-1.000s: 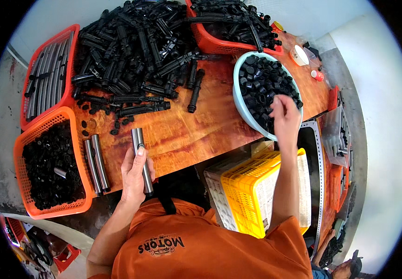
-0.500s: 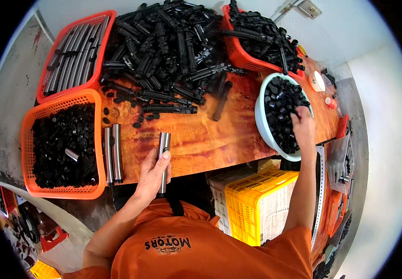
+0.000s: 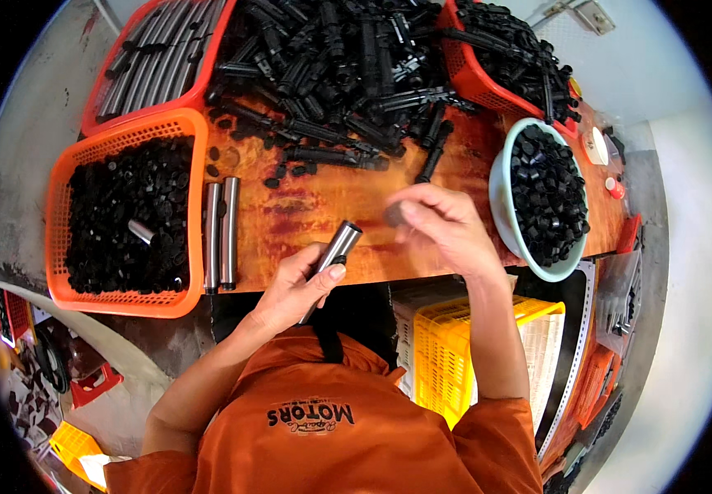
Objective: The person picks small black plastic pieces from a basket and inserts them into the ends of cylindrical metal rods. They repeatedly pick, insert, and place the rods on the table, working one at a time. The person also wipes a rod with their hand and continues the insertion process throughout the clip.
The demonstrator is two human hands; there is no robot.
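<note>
Silver tube (image 3: 341,244) in closed left grip (image 3: 296,286)

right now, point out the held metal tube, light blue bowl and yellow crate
held metal tube (image 3: 340,244): head view, upper bare section
light blue bowl (image 3: 500,191): head view, left wall
yellow crate (image 3: 442,360): head view, left wall

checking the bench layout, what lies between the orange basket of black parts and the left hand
Two metal tubes, side by side next to the orange basket, then bare wooden tabletop toward the left hand; the head view shows this.
</note>
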